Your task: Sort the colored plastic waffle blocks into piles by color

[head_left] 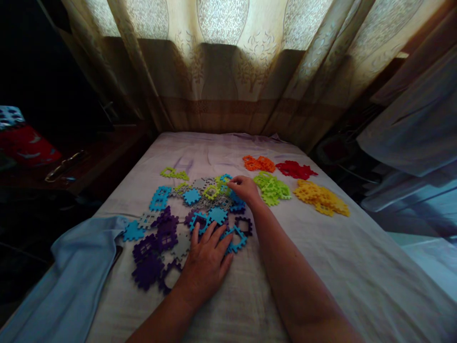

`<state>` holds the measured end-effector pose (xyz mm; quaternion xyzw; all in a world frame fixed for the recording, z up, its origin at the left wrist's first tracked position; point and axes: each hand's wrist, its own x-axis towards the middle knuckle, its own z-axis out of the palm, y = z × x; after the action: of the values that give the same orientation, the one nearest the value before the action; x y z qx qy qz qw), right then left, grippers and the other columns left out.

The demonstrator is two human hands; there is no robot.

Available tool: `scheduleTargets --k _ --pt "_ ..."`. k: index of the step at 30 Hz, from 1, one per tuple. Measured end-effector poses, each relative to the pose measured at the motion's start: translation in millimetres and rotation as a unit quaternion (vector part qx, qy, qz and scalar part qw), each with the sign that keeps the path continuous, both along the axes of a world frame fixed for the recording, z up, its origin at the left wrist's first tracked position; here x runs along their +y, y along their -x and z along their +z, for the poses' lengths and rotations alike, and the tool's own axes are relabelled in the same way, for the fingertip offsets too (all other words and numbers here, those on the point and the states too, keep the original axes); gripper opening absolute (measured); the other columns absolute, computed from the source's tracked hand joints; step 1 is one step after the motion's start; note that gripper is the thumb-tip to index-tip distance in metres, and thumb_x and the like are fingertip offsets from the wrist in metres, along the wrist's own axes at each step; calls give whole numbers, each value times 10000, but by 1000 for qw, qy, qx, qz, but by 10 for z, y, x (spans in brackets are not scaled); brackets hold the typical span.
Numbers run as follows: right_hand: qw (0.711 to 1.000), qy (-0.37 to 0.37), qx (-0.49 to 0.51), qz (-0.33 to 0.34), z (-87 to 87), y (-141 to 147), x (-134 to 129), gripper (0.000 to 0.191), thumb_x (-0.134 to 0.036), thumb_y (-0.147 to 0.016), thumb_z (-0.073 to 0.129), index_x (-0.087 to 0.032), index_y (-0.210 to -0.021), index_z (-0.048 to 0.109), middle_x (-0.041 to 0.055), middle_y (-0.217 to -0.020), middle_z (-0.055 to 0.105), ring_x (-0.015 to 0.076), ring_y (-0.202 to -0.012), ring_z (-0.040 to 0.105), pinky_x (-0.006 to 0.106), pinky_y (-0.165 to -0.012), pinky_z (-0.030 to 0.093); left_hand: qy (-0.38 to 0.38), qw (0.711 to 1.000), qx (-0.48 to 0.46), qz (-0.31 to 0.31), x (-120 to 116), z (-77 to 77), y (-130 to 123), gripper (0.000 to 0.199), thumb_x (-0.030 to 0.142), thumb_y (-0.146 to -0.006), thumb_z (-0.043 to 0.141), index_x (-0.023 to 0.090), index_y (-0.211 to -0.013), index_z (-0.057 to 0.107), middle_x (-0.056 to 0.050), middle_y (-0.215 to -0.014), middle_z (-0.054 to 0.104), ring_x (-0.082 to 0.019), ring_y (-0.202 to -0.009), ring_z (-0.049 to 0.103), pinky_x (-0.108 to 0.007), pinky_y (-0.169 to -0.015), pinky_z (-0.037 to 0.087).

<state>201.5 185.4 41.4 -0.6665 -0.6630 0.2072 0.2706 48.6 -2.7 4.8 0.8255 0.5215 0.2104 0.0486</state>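
My left hand (pixel 207 261) lies palm down with its fingers spread, touching light blue interlocking plastic tiles (pixel 217 216) at the near side of a mixed pile. A light blue frame tile (pixel 237 239) is beside its fingertips. My right hand (pixel 245 189) reaches to the far right of the pile, thumb and fingers closed together. Its fingertips meet the pile beside lime green tiles (pixel 211 192); which piece they pinch, I cannot make out. Grey tiles (pixel 202 183) lie in the middle. Purple tiles (pixel 148 269) spread out left of my left hand.
Separate heaps of orange (pixel 259 163), red (pixel 295 169), lime green (pixel 272 188) and yellow tiles (pixel 321 197) lie to the right on the sheet-covered bed (pixel 321 257). Blue cloth (pixel 84 267) hangs over the left edge. A curtain (pixel 228 81) closes off the back.
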Motion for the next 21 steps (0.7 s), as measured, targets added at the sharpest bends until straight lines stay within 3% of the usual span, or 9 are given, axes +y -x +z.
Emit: scheduleTargets --k 5,9,14,18,21 --pt "998 -27 61 0 171 -356 59 221 -337 -767 597 -174 -810 740 17 -721 713 143 -663 620 230 -611 437 -4 1000 17 0 -8 17 5 410 362 -940 519 305 -1343 573 -57 -1434 564 -298 -1371 446 -652 -1201 138" --pt "995 -35 -21 -88 289 -707 5 248 -341 -780 587 -179 -864 755 44 -791 736 164 -724 642 243 -638 440 -15 999 28 -7 -16 47 5 402 318 -941 528 280 -1338 573 -61 -1423 572 -290 -1375 438 -655 -1195 133" --pt "977 19 -123 -173 369 -1044 -92 266 -333 -809 584 -206 -941 776 81 -924 754 226 -846 680 287 -695 463 -20 1000 22 2 -23 44 -1 374 336 -947 525 285 -1311 591 -57 -1426 569 -276 -1372 442 -636 -1203 127" --pt "965 41 -145 -213 384 -1170 -131 326 -346 -835 577 -214 -1068 762 109 -1046 746 259 -927 687 334 -769 491 -22 1000 11 6 -20 39 -7 361 358 -948 525 292 -1294 605 -51 -1416 578 -273 -1366 449 -625 -1206 128" --pt "965 11 -153 -213 415 -1056 -137 379 -350 -863 571 -215 -1185 720 116 -1155 722 274 -1031 669 368 -852 494 -20 1000 6 6 -17 34 -7 357 367 -952 518 296 -1291 607 -45 -1417 578 -269 -1369 444 -621 -1207 129"
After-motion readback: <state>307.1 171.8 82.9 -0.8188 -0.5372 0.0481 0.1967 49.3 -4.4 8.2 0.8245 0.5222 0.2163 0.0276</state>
